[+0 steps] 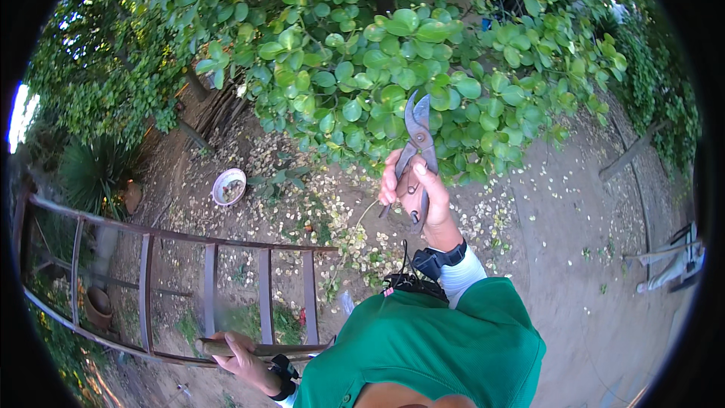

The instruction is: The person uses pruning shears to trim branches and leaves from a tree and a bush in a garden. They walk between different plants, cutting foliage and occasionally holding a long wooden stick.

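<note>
My right hand (425, 187) is wrapped around the handles of a pair of bypass pruning shears (420, 124). Their rusty metal blades point up and stand slightly apart, in front of the round green leaves of a bushy tree (396, 68). A coiled spring shows between the handles. Down at the left, my left hand (243, 358) grips a wooden handle (272, 349) beside a metal ladder (210, 283). The handle's far end is hidden against my green shirt. Whether this hand also touches the ladder, I cannot tell.
A pale basin (229, 186) with something in it sits on leaf-strewn ground. Spiky plants (99, 173) and a clay-coloured pot (98, 307) lie beyond the ladder. Long cut branches (221, 110) are piled near tree trunks. At right, a leaning trunk (631, 152) rises from the soil.
</note>
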Demonstrator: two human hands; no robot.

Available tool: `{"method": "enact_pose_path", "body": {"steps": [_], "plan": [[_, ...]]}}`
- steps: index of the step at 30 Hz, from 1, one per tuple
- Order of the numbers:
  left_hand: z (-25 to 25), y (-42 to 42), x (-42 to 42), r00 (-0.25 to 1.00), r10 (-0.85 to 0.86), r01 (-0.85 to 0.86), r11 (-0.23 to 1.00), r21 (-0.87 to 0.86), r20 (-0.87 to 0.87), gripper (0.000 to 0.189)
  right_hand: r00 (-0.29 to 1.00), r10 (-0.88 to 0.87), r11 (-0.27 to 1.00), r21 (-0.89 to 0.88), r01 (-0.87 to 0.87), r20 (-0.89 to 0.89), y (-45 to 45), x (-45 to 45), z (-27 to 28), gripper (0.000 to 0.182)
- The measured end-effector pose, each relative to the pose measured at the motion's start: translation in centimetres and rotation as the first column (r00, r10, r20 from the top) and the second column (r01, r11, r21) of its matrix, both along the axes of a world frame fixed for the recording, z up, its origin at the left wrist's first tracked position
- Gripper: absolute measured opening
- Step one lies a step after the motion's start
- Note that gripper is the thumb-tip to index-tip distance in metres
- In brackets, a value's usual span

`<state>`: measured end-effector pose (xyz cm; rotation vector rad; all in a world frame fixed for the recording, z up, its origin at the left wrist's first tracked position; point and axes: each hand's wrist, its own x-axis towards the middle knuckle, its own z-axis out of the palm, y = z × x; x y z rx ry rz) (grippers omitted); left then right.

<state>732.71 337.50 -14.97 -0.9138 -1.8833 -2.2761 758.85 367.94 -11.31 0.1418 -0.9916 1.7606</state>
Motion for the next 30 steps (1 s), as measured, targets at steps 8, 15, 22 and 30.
{"method": "enact_pose_path", "body": {"steps": [8, 15, 22, 30], "plan": [[-0.7, 1.9, -0.6, 0.998, -0.027, 0.026, 0.999, -0.022, -0.060, 0.020, 1.000, 0.015, 0.997, -0.071, -0.016, -0.013, 0.9, 2.7, 0.6, 0.041], [0.4, 2.2, 1.0, 1.000, 0.006, -0.007, 1.000, -0.014, -0.028, 0.016, 0.998, 0.065, 0.995, -0.070, -0.066, -0.022, 1.3, 3.0, 1.8, 0.044], [0.3, 2.2, 1.1, 0.996, -0.021, 0.019, 1.000, -0.021, -0.086, 0.019, 0.998, 0.050, 0.994, -0.100, -0.052, -0.022, 1.8, 3.2, 2.2, 0.040], [0.2, 2.9, 1.0, 0.997, -0.013, 0.012, 1.000, -0.017, -0.079, 0.020, 0.939, -0.268, 0.960, 0.146, 0.241, 0.214, 1.0, 3.2, 2.1, 0.035]]}}
